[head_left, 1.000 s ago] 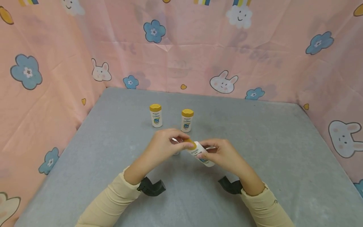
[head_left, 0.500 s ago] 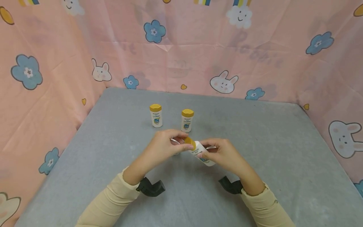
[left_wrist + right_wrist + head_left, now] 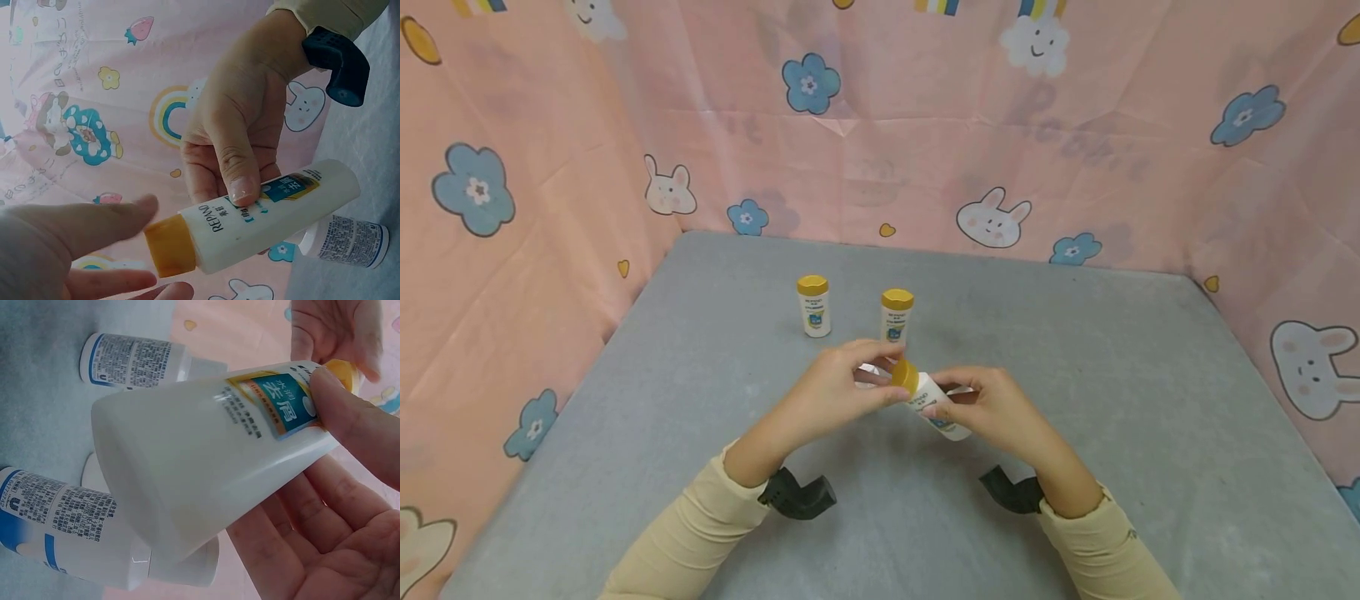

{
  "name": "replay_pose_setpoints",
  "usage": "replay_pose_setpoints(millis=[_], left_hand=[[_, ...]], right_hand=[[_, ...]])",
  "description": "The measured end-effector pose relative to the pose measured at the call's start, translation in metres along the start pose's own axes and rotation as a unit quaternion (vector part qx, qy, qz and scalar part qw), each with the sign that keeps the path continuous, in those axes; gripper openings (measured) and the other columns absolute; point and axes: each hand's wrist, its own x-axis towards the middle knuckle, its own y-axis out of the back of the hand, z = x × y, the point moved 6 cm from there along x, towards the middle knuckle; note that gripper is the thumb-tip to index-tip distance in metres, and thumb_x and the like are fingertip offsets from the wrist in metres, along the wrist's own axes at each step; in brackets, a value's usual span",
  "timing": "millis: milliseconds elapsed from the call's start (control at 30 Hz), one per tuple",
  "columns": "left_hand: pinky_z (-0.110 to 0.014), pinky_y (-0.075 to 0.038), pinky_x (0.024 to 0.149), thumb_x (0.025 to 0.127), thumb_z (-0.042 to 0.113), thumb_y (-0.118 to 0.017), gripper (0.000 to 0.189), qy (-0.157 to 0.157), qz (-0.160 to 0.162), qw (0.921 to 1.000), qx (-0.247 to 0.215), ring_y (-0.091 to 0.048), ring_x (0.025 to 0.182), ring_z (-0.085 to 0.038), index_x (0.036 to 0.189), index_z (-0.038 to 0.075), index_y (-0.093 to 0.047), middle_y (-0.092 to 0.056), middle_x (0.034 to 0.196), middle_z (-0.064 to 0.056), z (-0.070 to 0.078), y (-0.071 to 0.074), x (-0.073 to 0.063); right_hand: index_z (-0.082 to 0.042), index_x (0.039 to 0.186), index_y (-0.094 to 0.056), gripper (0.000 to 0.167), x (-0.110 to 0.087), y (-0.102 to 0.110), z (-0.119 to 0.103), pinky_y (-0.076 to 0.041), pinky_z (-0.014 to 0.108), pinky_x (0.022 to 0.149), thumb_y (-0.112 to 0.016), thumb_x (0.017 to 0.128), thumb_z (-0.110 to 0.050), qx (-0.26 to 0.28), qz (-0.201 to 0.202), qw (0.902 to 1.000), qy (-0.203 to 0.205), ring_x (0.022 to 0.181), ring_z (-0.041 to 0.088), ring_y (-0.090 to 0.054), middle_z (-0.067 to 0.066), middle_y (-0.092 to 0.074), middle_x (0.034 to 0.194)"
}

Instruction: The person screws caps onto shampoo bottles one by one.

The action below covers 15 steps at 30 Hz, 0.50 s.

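Note:
My right hand (image 3: 992, 404) grips a white shampoo bottle (image 3: 269, 215), its thumb across the label and fingers beneath. The bottle tilts, with its yellow cap (image 3: 906, 377) toward my left hand (image 3: 831, 387). That hand's fingers are extended around the cap; in the left wrist view its thumb lies just above the cap and its fingers below, seemingly apart from it. The cap sits on the bottle's neck end. Behind the hands, partly hidden, stand white bottles with dense printed text; the right wrist view shows an upper one (image 3: 134, 360) and a lower one (image 3: 69, 519).
Farther back on the grey table (image 3: 1075, 375) stand two upright yellow-capped bottles, one on the left (image 3: 815, 308) and one nearer the middle (image 3: 897, 317). Pink patterned cloth (image 3: 880, 142) encloses the back and sides. Both wrists carry dark mounts.
My left fingers have loosened and spread away from the cap, so more yellow shows. They now cover more of the middle standing bottle. My right hand and its bottle stay almost still.

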Motion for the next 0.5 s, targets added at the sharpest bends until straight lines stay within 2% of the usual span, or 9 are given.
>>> replay_pose_setpoints(millis=[167,333,500], left_hand=[[-0.023,-0.058,0.086,0.084,0.019,-0.080,0.043,0.025,0.012,0.9995,-0.011,-0.067,0.101,-0.016,0.123,0.006,-0.068,-0.072,0.112,-0.005,-0.0040,0.0003,0.0019],[-0.022,-0.058,0.085,0.085,0.017,-0.079,0.038,0.012,0.012,0.9998,-0.007,-0.067,0.099,-0.015,0.120,0.005,-0.070,-0.073,0.111,-0.005,-0.0034,-0.0005,0.0021],[-0.020,-0.058,0.085,0.087,0.014,-0.077,0.037,-0.014,0.001,0.9999,-0.002,-0.067,0.104,-0.018,0.122,0.006,-0.069,-0.071,0.119,-0.006,-0.0002,-0.0012,0.0008]], right_hand=[[0.001,0.111,-0.073,0.026,-0.0001,-0.0001,0.0003,-0.062,0.031,0.079,-0.076,0.086,-0.006,0.011,0.001,0.9999,-0.006,0.098,0.029,-0.071,0.018,-0.072,0.112],[0.000,0.111,-0.073,0.026,-0.0002,-0.0003,0.0007,-0.062,0.030,0.079,-0.076,0.086,-0.007,0.007,0.001,0.9999,-0.007,0.097,0.026,-0.072,0.017,-0.072,0.111],[0.001,0.112,-0.073,0.026,-0.0003,-0.0008,-0.0001,-0.061,0.029,0.080,-0.075,0.087,-0.006,0.010,-0.004,0.9999,0.000,0.097,0.025,-0.071,0.016,-0.072,0.111]])
